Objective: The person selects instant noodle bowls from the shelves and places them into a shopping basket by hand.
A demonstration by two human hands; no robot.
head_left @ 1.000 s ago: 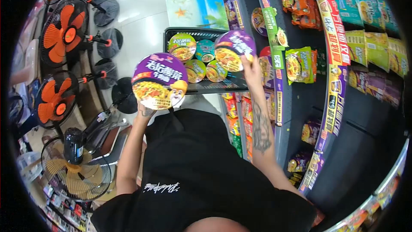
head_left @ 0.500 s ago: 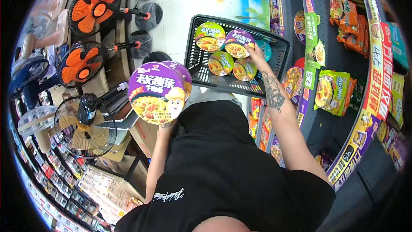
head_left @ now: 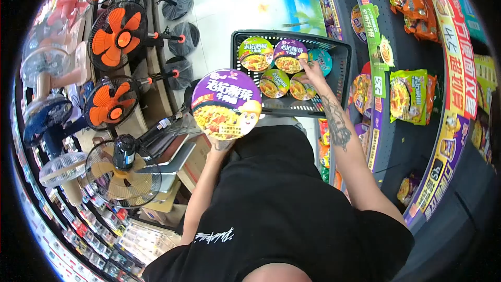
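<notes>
My left hand [head_left: 221,144], mostly hidden below, supports a large purple-lidded instant noodle bowl [head_left: 227,105] left of the basket. Inside the black shopping basket [head_left: 292,105], my right hand [head_left: 314,77] has its thumb at the right rim of another purple-lidded noodle bowl [head_left: 290,56]; its other fingers are partly hidden. Around that bowl lie a green-lidded bowl [head_left: 255,54], a second green one [head_left: 274,83], a teal one [head_left: 320,61] and a bowl [head_left: 301,87] partly covered by my right hand.
Shelves on the right carry green noodle packets [head_left: 408,97], orange packets [head_left: 412,1] and price strips [head_left: 459,57]. Several fans with orange blades [head_left: 119,37] stand on the left, with their round bases on the tiled floor [head_left: 219,5]. Boxes [head_left: 194,160] stand beside my left forearm.
My left hand's bowl has moved right towards the basket, and the second purple bowl behind it is now hidden. The purple bowl under my right hand sits lower and flatter among the others.
</notes>
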